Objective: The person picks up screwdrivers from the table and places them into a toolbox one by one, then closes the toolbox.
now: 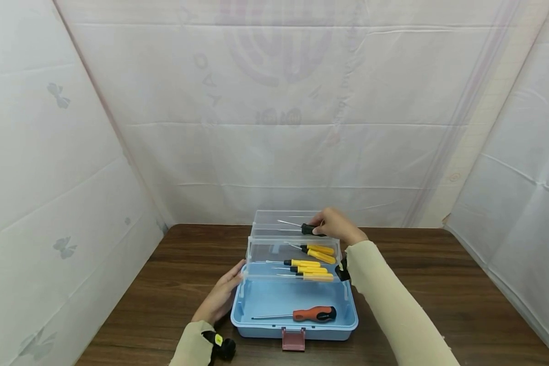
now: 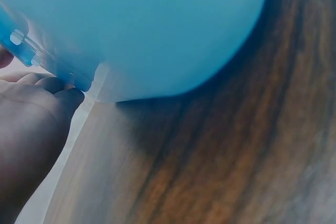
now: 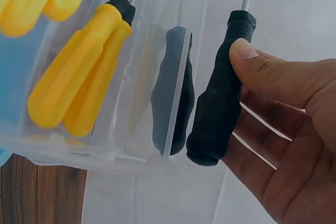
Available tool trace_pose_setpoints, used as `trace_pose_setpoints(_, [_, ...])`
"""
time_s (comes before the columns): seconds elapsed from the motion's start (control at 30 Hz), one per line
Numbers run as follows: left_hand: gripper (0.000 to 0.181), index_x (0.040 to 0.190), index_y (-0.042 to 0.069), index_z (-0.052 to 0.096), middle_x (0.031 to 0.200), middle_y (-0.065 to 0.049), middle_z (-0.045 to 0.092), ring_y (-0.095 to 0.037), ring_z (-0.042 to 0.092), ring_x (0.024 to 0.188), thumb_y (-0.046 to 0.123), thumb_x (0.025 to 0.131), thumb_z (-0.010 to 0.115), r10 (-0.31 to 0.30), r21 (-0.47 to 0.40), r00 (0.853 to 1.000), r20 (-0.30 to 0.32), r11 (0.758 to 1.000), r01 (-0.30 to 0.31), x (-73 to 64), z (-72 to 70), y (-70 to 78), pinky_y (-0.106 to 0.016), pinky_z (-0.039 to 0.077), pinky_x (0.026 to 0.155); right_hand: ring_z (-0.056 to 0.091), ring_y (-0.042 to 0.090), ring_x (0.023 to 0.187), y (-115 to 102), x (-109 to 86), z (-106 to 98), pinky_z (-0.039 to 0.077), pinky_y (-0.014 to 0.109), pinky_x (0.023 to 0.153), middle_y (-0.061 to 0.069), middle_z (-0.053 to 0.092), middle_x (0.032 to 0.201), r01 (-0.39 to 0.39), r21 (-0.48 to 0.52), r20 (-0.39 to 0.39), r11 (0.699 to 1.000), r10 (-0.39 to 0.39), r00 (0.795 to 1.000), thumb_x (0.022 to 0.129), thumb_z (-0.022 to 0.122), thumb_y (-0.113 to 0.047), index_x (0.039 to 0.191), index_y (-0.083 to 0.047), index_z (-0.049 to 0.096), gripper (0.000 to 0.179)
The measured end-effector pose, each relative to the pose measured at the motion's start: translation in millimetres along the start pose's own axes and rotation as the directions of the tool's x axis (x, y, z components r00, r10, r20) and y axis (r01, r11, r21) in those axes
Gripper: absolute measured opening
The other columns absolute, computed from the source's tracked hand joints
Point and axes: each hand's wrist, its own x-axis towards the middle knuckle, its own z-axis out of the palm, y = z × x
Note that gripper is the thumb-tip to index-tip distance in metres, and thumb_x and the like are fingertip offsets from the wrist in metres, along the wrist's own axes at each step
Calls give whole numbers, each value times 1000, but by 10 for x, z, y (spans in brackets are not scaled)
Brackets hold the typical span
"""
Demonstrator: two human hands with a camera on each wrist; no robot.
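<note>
My right hand (image 1: 336,225) pinches a black-handled screwdriver (image 3: 218,98) between thumb and fingers, over the raised clear tray (image 1: 274,217) at the back of a blue toolbox (image 1: 261,333). In the right wrist view, another black handle (image 3: 170,87) shows beside it through the clear plastic. Yellow-handled screwdrivers (image 1: 317,255) lie in the clear trays lower down, several in all. An orange-and-black screwdriver (image 1: 313,314) lies in the bottom of the toolbox, shaft pointing left. My left hand (image 1: 221,294) grips the toolbox's left side near the rear, thumb and fingers at its edge.
The toolbox stands open on a dark wooden table (image 1: 187,269), with a pink latch (image 1: 294,339) hanging at its front. White sheeting (image 1: 274,152) closes off the back and both sides.
</note>
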Motion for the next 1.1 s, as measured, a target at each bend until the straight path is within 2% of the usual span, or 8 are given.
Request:
trace_pose_setpoints(0.4, [68,154,6,12,161,-20,5,-40,2,148,28,101,47,-5,-1,1000,-6,1000,5,-4,-1,3,-57,10,116,67,24,94,-43,40,76,57,38,84,14,71,108,-13,6,21,1000,13,1000,89,64,-1,110,0,71,23])
trace_pose_setpoints(0.83, [69,154,7,12,161,-19,4,-40,3,148,30,100,48,-3,-6,1000,3,1000,3,-7,-9,7,-57,11,116,68,25,96,-55,64,118,57,37,85,13,71,108,1,-43,11,999,0,1000,87,65,0,109,-1,72,22])
trace_pose_setpoints(1.1, [72,154,6,11,161,-20,4,-41,2,147,33,99,49,-1,5,1000,9,1000,1,-4,4,4,-57,10,116,67,21,90,-45,82,142,57,37,83,14,71,105,-3,-36,29,999,4,1000,87,65,2,105,0,73,20])
